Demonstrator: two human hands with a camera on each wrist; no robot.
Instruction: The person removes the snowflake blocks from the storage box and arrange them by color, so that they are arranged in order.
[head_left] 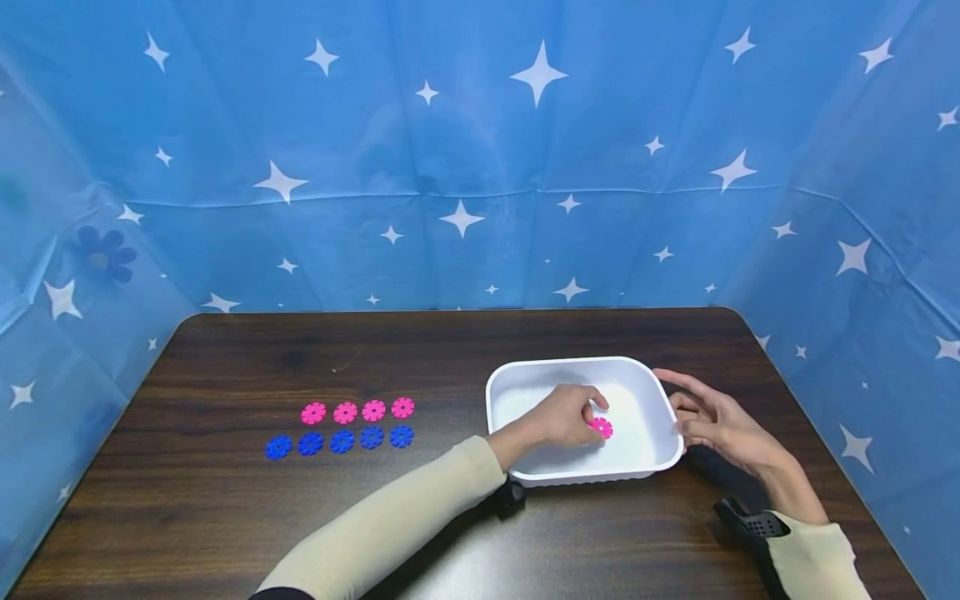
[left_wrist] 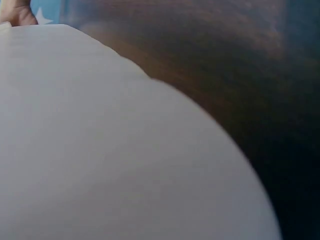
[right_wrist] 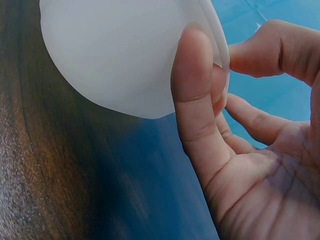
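Inside a white plastic tray (head_left: 637,462), my left hand (head_left: 566,417) reaches down over a small pink notched disc (head_left: 602,427). Its index finger and thumb are spread on either side of the disc, with a gap visible at the index fingertip. Part of the disc is hidden by the hand. At the tray's right end, my right hand (head_left: 723,425) grips the rim. In the right wrist view the thumb (right_wrist: 192,75) presses the tray's wall, with other fingers behind the rim. The tray's white side (left_wrist: 125,140) fills most of the left wrist view.
Left of the tray, several pink discs (head_left: 345,412) lie in a row on the dark wooden table (head_left: 187,500). A row of several blue discs (head_left: 342,441) lies just in front of them. Blue star-patterned cloth (head_left: 465,125) surrounds the table's back and sides.
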